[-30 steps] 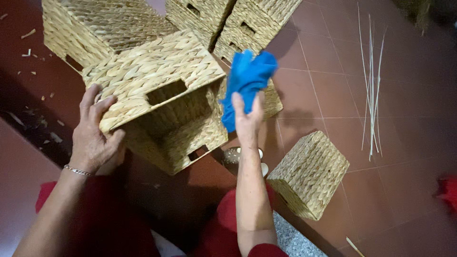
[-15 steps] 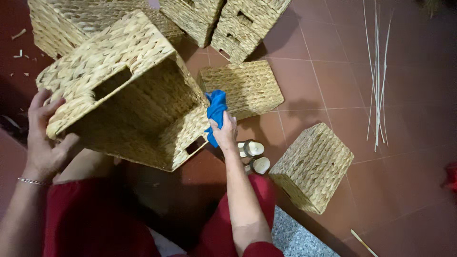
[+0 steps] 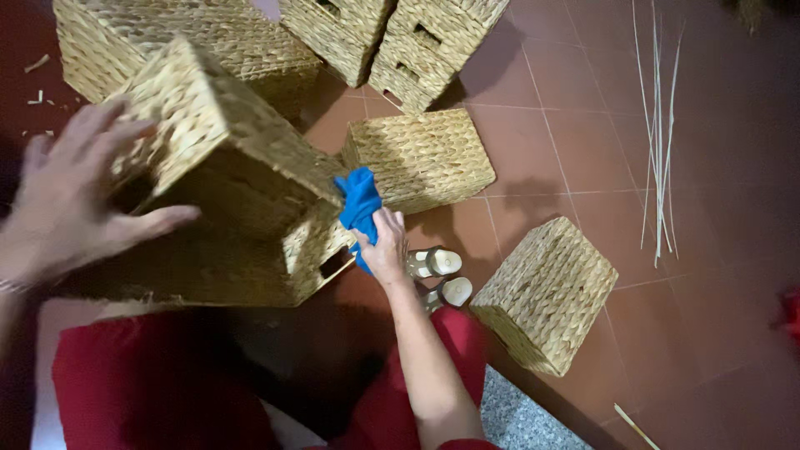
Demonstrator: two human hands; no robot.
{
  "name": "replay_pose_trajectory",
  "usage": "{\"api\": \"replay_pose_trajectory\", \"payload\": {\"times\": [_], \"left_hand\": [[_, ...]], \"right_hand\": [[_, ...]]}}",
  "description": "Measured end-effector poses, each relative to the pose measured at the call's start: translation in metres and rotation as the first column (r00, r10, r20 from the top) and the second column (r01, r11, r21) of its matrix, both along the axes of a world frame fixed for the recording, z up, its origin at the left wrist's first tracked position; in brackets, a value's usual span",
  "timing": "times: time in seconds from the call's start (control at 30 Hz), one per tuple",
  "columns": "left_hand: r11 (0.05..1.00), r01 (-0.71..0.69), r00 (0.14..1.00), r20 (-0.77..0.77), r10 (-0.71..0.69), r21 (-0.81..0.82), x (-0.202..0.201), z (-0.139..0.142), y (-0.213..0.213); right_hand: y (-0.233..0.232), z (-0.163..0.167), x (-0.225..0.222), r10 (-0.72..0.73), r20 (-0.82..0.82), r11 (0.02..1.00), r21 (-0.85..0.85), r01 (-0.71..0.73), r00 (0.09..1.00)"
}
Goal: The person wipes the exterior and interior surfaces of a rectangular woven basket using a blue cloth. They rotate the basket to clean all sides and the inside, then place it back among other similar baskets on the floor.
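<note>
There, a tilted boxy basket of woven straw (image 3: pixel 225 183) with a slot handle rested over red-clad knees. The left hand (image 3: pixel 71 200) lay spread flat on its side; the right hand (image 3: pixel 383 250) pinched a crumpled blue cloth (image 3: pixel 358 204) against its corner.

Red-brown tiled floor (image 3: pixel 717 350), grey speckled slab (image 3: pixel 517 417) near edge.

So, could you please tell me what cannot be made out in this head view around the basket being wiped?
- Left hand: blurred, wrist cut by the left edge.
- Large woven basket: the inside is hidden by its own walls.
- Blue cloth: lower part hidden inside the right hand.
- Two pale items behind the right forearm: too small to identify.
</note>
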State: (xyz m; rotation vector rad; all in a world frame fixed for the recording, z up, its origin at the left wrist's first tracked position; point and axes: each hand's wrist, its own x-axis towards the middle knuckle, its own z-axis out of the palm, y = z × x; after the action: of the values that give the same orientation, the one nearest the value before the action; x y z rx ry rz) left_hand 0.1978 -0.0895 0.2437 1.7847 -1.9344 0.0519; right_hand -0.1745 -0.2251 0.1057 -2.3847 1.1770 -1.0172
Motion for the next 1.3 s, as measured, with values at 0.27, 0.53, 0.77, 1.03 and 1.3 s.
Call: {"api": "replay_pose_trajectory", "payload": {"times": [0.27, 0.53, 0.77, 1.03, 1.3], "left_hand": [[0.998, -0.054, 0.994, -0.102, 0.050, -0.042, -0.044, 0.007, -0.017], [0.988, -0.156, 0.969, -0.195, 0.153, 0.000, -0.028, -0.010, 0.026], [0.990, -0.133, 0.986, -0.109, 0.127, -0.050, -0.049, -0.008, 0.026], [0.988, -0.104, 0.977, -0.197, 0.080, -0.112, -0.049, 0.001, 0.038], [0.984, -0.120, 0.968, -0.236, 0.086, -0.131, -0.040, -0.001, 0.032]], "right_hand": [[0.012, -0.026, -0.028, 0.035, -0.061, 0.993, 0.118, -0.028, 0.997], [-0.002, -0.011, -0.041, -0.158, -0.079, 0.791, 0.587, 0.174, 0.984], [0.049, 0.104, 0.086, 0.169, 0.114, 0.984, 0.034, -0.174, 0.979], [0.057, 0.114, 0.128, 0.257, 0.007, 0.966, -0.005, -0.257, 0.966], [0.005, 0.006, 0.036, 0.031, -0.139, 0.965, 0.263, 0.007, 0.990]]}}
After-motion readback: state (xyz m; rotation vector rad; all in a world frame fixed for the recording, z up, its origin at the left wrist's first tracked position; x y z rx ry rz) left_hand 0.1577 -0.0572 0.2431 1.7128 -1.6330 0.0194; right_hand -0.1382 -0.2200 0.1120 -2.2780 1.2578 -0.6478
